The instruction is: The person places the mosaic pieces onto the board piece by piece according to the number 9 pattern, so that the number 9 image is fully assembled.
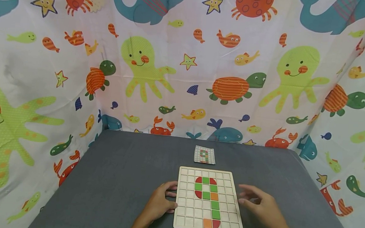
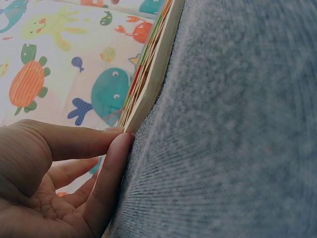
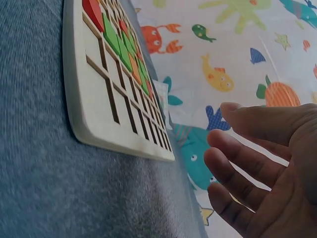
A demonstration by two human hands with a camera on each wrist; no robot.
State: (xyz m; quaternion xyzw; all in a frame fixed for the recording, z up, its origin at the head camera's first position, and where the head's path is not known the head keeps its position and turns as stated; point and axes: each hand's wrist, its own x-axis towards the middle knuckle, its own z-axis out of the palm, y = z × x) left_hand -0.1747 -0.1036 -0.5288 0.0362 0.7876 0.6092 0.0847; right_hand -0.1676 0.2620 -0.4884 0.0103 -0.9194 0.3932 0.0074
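Note:
A pale wooden grid board (image 1: 188, 212) lies on the table, with green squares (image 1: 215, 205), orange squares (image 1: 207, 224) and rounded red pieces (image 1: 216, 225) set in its cells. They form a 9-like figure: a ring at the top, a stem down the right, a short foot at the bottom. At the board's left edge, my left hand (image 1: 160, 202) pinches the rim between thumb and finger, as the left wrist view shows close up. My right hand (image 1: 262, 206) is held just off the right edge, fingers loosely bent and nothing in them; a gap separates it from the board (image 3: 94, 119).
Behind the board a small printed card (image 1: 204, 155) bears a similar coloured figure on a grid. The dark grey cloth-covered table (image 1: 131, 166) meets a hanging curtain (image 1: 170, 120) printed with sea animals at the back and sides.

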